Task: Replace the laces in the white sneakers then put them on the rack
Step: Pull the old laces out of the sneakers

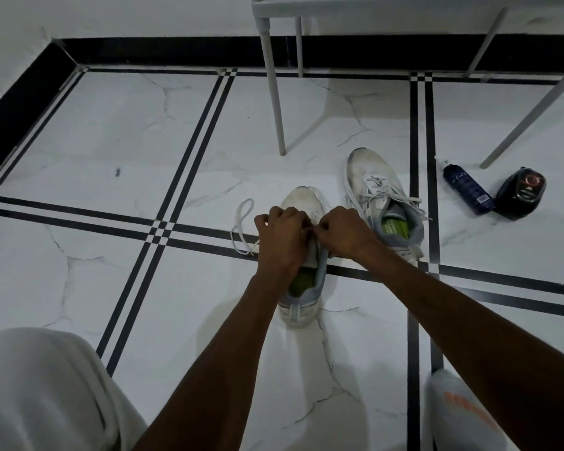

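Both hands, left hand (282, 234) & right hand (345, 232), pinch lace (241, 227) atop near sneaker (303, 203).

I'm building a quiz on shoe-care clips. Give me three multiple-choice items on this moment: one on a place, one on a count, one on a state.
1. Where does the loose white lace lie?
A. On the floor, left of the sneaker being worked on
B. Inside the other sneaker
C. On the rack

2. How many dark containers lie on the floor at right?
A. One
B. Two
C. Four

3. What state is the far sneaker in?
A. Laced
B. Without any lace
C. Upside down

Key:
1 A: the lace loops on the tile beside the near sneaker, where the left hand and right hand meet.
2 B: a blue bottle and a black container lie side by side.
3 A: white laces cross its front.
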Motion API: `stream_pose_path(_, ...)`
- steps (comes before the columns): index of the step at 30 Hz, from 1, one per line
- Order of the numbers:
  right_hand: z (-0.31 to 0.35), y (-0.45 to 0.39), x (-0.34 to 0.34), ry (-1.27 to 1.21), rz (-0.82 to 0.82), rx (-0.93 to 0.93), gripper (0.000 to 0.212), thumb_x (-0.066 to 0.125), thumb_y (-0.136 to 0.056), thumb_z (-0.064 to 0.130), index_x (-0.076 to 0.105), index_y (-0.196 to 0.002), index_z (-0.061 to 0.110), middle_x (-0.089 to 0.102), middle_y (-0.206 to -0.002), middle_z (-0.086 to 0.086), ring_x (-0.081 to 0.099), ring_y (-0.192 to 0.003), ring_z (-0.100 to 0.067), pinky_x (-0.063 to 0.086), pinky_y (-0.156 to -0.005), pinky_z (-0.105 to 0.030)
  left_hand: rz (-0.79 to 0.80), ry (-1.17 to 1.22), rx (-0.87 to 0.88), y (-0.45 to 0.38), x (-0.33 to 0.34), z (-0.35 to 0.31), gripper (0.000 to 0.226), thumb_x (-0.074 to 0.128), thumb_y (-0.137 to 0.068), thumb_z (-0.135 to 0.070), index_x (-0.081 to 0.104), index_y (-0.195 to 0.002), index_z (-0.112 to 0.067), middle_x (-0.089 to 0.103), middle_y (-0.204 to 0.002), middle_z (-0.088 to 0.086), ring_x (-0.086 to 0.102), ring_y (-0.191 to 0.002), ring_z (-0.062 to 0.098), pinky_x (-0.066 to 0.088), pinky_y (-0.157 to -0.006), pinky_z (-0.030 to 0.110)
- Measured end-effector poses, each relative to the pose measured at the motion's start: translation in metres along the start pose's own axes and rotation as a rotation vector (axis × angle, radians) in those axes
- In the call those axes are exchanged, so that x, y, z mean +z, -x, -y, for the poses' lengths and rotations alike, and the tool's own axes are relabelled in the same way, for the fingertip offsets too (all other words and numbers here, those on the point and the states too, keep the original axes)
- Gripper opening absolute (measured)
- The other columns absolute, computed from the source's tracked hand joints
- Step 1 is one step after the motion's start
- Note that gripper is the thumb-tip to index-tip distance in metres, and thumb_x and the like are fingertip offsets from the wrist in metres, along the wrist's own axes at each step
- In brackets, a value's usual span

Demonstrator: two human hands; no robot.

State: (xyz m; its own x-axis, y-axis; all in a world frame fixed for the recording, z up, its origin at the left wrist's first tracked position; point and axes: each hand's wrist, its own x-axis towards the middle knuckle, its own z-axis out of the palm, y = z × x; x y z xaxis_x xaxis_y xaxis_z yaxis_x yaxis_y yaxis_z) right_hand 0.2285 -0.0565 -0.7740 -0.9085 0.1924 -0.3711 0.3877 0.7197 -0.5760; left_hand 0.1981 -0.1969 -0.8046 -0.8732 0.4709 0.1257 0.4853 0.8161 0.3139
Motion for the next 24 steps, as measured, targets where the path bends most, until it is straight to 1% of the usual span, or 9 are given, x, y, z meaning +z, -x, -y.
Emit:
stream_pose_path(2, -0.001, 0.000, -0.003, -0.019, 0.009, -0.016, 0.043, 0.055, -0.094, 0.025, 0.057, -0.053, 0.010, 0.058, -0.050, -0.004, 0.058, -0.048, -0.014, 0.043, -0.054, -0.024, -0.016, -0.056, 0.017, 0.000, 0.004, 0.000, 0.011, 0.061, -0.088, -0.022, 0.072, -0.089, -0.026, 0.069, -0.091, -0.006, 0.054, -0.097, 0.025, 0.025, -0.081, 0.040)
stream_pose_path(4, -0.006, 0.001, -0.005, -0.097, 0.023, -0.002, 0.044, 0.058, -0.094, 0.026, 0.056, -0.052, 0.010, 0.062, -0.053, -0.009, 0.067, -0.053, -0.019, 0.051, -0.054, -0.029, -0.074, -0.058, 0.023, 0.002, 0.008, -0.001, 0.009, 0.064, -0.087, -0.018, 0.070, -0.085, -0.024, 0.066, -0.089, -0.004, 0.053, -0.093, 0.025, 0.026, -0.079, 0.040)
stream_pose_path(8, -0.013, 0.004, -0.005, -0.111, -0.010, 0.035, 0.043, 0.059, -0.090, 0.024, 0.052, -0.051, 0.009, 0.069, -0.067, -0.023, 0.072, -0.069, -0.033, 0.058, -0.068, -0.039, -0.412, 0.371, -0.543, -0.006, -0.005, 0.023, 0.005, 0.062, -0.091, -0.018, 0.063, -0.092, -0.013, 0.064, -0.096, 0.005, 0.061, -0.097, 0.026, 0.040, -0.081, 0.036)
stream_pose_path(9, -0.012, 0.005, -0.004, -0.120, -0.011, 0.032, 0.043, 0.059, -0.091, 0.024, 0.051, -0.050, 0.009, 0.069, -0.068, -0.023, 0.072, -0.070, -0.033, 0.057, -0.068, -0.038, -0.430, 0.440, -0.588, -0.008, -0.009, 0.029, 0.009, 0.064, -0.090, -0.017, 0.062, -0.096, -0.010, 0.064, -0.099, 0.007, 0.061, -0.099, 0.028, 0.041, -0.082, 0.033)
stream_pose_path(13, -0.006, 0.005, -0.004, -0.179, 0.040, 0.015, 0.042, 0.059, -0.093, 0.023, 0.058, -0.055, 0.006, 0.070, -0.067, -0.023, 0.072, -0.065, -0.033, 0.061, -0.071, -0.044, -0.121, 0.363, -0.162, -0.005, -0.015, 0.014, 0.035, 0.066, -0.079, -0.015, 0.060, -0.114, -0.013, 0.063, -0.111, 0.003, 0.053, -0.109, 0.023, 0.040, -0.093, 0.035)
stream_pose_path(16, -0.005, 0.002, -0.007, -0.187, 0.078, 0.026, 0.039, 0.059, -0.094, 0.023, 0.064, -0.061, 0.004, 0.070, -0.066, -0.020, 0.072, -0.059, -0.029, 0.062, -0.064, -0.039, 0.084, 0.048, 0.050, -0.001, -0.009, 0.001, 0.031, 0.061, -0.073, -0.037, 0.067, -0.101, -0.026, 0.068, -0.101, -0.008, 0.057, -0.108, 0.021, 0.031, -0.100, 0.047)
stream_pose_path(19, -0.002, 0.002, -0.009, -0.156, 0.079, 0.023, 0.044, 0.060, -0.095, 0.027, 0.058, -0.055, 0.009, 0.065, -0.058, -0.013, 0.071, -0.057, -0.026, 0.050, -0.043, -0.020, 0.016, -0.129, 0.087, -0.005, -0.002, 0.005, 0.010, 0.063, -0.081, -0.027, 0.073, -0.085, -0.025, 0.068, -0.087, -0.007, 0.056, -0.105, 0.023, 0.023, -0.100, 0.049)
stream_pose_path(21, -0.003, 0.003, -0.009, -0.148, 0.084, 0.027, 0.045, 0.059, -0.095, 0.026, 0.055, -0.053, 0.010, 0.065, -0.057, -0.013, 0.072, -0.058, -0.027, 0.039, -0.038, -0.013, -0.021, -0.145, 0.069, -0.007, 0.000, 0.006, 0.013, 0.063, -0.085, -0.020, 0.074, -0.079, -0.026, 0.068, -0.081, -0.006, 0.056, -0.102, 0.022, 0.022, -0.099, 0.049)
stream_pose_path(24, -0.007, 0.006, -0.010, -0.159, 0.084, 0.062, 0.039, 0.057, -0.094, 0.021, 0.054, -0.059, 0.004, 0.069, -0.066, -0.020, 0.073, -0.063, -0.029, 0.039, -0.040, -0.010, -0.273, 0.065, -0.319, -0.013, -0.018, 0.024, 0.009, 0.062, -0.088, -0.024, 0.067, -0.081, -0.025, 0.068, -0.087, -0.008, 0.056, -0.096, 0.016, 0.035, -0.095, 0.047)
